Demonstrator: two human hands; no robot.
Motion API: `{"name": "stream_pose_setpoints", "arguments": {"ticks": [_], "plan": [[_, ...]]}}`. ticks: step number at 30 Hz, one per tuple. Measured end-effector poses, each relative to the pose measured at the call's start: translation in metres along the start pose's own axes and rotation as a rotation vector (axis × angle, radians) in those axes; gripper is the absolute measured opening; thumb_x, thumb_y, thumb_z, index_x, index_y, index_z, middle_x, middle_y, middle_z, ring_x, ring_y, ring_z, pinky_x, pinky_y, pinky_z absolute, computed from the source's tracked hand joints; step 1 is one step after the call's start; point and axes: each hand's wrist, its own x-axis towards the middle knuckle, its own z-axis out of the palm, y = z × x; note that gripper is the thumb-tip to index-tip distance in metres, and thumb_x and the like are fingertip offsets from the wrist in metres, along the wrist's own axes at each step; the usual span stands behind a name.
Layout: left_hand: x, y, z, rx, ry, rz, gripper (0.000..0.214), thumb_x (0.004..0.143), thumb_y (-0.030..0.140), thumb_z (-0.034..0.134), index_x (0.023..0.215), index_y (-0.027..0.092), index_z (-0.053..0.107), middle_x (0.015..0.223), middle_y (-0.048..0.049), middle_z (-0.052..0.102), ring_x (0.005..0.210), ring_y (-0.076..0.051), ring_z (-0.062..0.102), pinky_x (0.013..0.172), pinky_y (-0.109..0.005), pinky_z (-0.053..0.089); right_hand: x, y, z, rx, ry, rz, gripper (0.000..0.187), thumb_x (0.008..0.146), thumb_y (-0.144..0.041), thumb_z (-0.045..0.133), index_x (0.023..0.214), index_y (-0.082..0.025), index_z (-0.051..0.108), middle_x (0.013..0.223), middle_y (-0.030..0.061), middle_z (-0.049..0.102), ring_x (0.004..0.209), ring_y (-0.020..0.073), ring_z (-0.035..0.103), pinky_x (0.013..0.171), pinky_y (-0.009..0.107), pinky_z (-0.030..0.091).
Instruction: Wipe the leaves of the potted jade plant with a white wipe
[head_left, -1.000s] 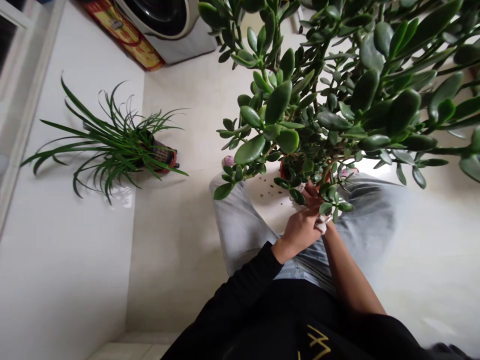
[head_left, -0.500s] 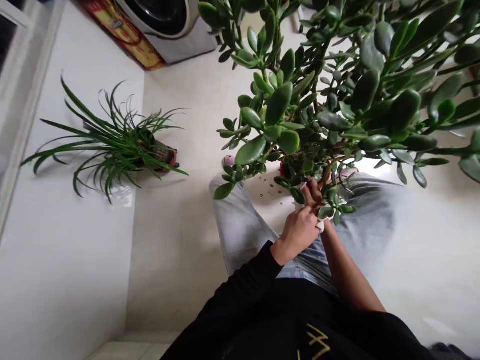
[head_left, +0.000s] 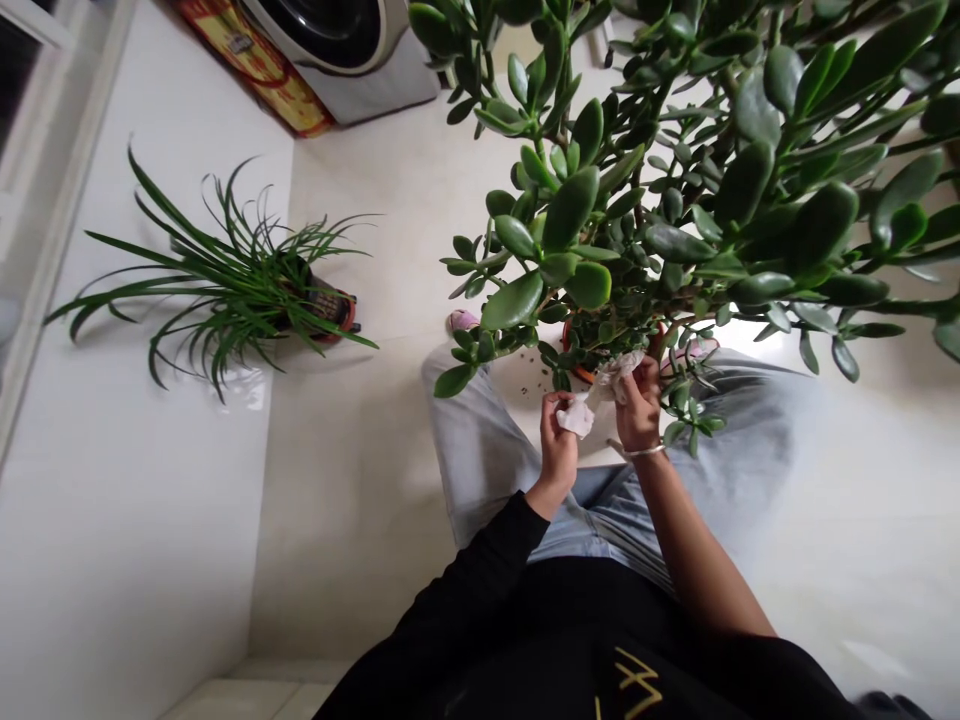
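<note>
A large jade plant (head_left: 675,180) with thick oval leaves fills the upper right, rooted in a reddish pot (head_left: 576,368) on the floor between my feet. Below its lowest leaves I hold a crumpled white tissue (head_left: 592,400) with both hands. My left hand (head_left: 559,440) pinches the tissue's lower left end. My right hand (head_left: 639,405), with a thin bracelet at the wrist, grips the tissue's upper right end close to the leaves. The black sleeve covers my left arm; my right forearm is bare.
A grassy plant (head_left: 225,290) in a dark red pot (head_left: 330,310) stands on the pale tiled floor at left. A washing machine (head_left: 337,45) and a red-yellow mat (head_left: 247,60) lie at the top. Small dark crumbs of soil dot the floor (head_left: 536,380) by the jade pot.
My hands have drawn apart. The left hand shifted left and the right hand rose slightly, stretching the white tissue between them, which before was mostly hidden under the hands.
</note>
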Motion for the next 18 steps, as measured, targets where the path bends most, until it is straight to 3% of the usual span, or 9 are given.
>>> {"name": "stream_pose_setpoints", "arguments": {"ticks": [4, 7, 10, 12, 14, 16, 18], "plan": [[-0.003, 0.006, -0.001, 0.125, -0.157, 0.107, 0.041, 0.083, 0.053, 0.082, 0.101, 0.022, 0.063, 0.082, 0.0002, 0.065, 0.070, -0.011, 0.059, 0.066, -0.023, 0.049, 0.004, -0.004, 0.004, 0.155, 0.005, 0.018, 0.040, 0.080, -0.039, 0.085, 0.112, -0.029, 0.062, 0.111, -0.0014, 0.073, 0.100, 0.0143, 0.069, 0.087, 0.029, 0.057], [-0.014, 0.002, -0.009, 0.239, -0.288, 0.185, 0.036, 0.091, 0.053, 0.074, 0.107, 0.022, 0.066, 0.088, -0.0022, 0.068, 0.074, -0.013, 0.061, 0.071, -0.025, 0.050, 0.007, -0.006, 0.003, 0.168, 0.017, 0.012, 0.046, 0.074, -0.038, 0.089, 0.112, -0.032, 0.064, 0.114, -0.0015, 0.074, 0.100, 0.0146, 0.070, 0.085, 0.028, 0.059], [-0.024, -0.005, -0.018, 0.257, -0.338, 0.182, 0.035, 0.093, 0.052, 0.073, 0.110, 0.022, 0.067, 0.087, -0.0027, 0.070, 0.074, -0.013, 0.062, 0.072, -0.026, 0.051, 0.009, -0.007, 0.000, 0.144, 0.009, 0.014, 0.048, 0.072, -0.041, 0.091, 0.111, -0.031, 0.065, 0.114, -0.0009, 0.075, 0.097, 0.0148, 0.070, 0.084, 0.028, 0.059], [-0.026, -0.008, -0.022, 0.183, -0.252, 0.128, 0.039, 0.091, 0.053, 0.075, 0.113, 0.023, 0.066, 0.088, -0.0022, 0.070, 0.073, -0.013, 0.063, 0.071, -0.026, 0.052, 0.008, -0.006, -0.004, 0.090, -0.012, 0.011, 0.047, 0.077, -0.048, 0.086, 0.115, -0.031, 0.065, 0.115, 0.0009, 0.074, 0.097, 0.0156, 0.071, 0.087, 0.030, 0.060], [-0.019, -0.009, -0.024, 0.053, -0.065, 0.064, 0.045, 0.085, 0.055, 0.081, 0.114, 0.025, 0.065, 0.095, -0.0023, 0.071, 0.079, -0.013, 0.065, 0.073, -0.025, 0.053, 0.008, -0.006, -0.008, 0.018, -0.043, 0.010, 0.048, 0.085, -0.057, 0.075, 0.124, -0.031, 0.063, 0.120, 0.0049, 0.074, 0.097, 0.0175, 0.071, 0.090, 0.034, 0.061], [-0.006, -0.008, -0.023, -0.104, 0.117, 0.003, 0.053, 0.077, 0.055, 0.088, 0.114, 0.027, 0.063, 0.106, -0.0023, 0.071, 0.091, -0.014, 0.068, 0.078, -0.025, 0.055, 0.008, -0.005, -0.013, -0.041, -0.069, 0.015, 0.050, 0.093, -0.062, 0.063, 0.131, -0.030, 0.062, 0.126, 0.0089, 0.072, 0.100, 0.0198, 0.072, 0.093, 0.039, 0.061], [0.013, -0.005, -0.021, -0.242, 0.192, -0.044, 0.058, 0.071, 0.054, 0.091, 0.114, 0.029, 0.061, 0.111, -0.0022, 0.071, 0.099, -0.016, 0.069, 0.083, -0.026, 0.056, 0.008, -0.003, -0.017, -0.130, -0.091, 0.001, 0.051, 0.097, -0.062, 0.055, 0.138, -0.031, 0.059, 0.136, 0.0104, 0.069, 0.110, 0.0216, 0.070, 0.099, 0.042, 0.060]]}}
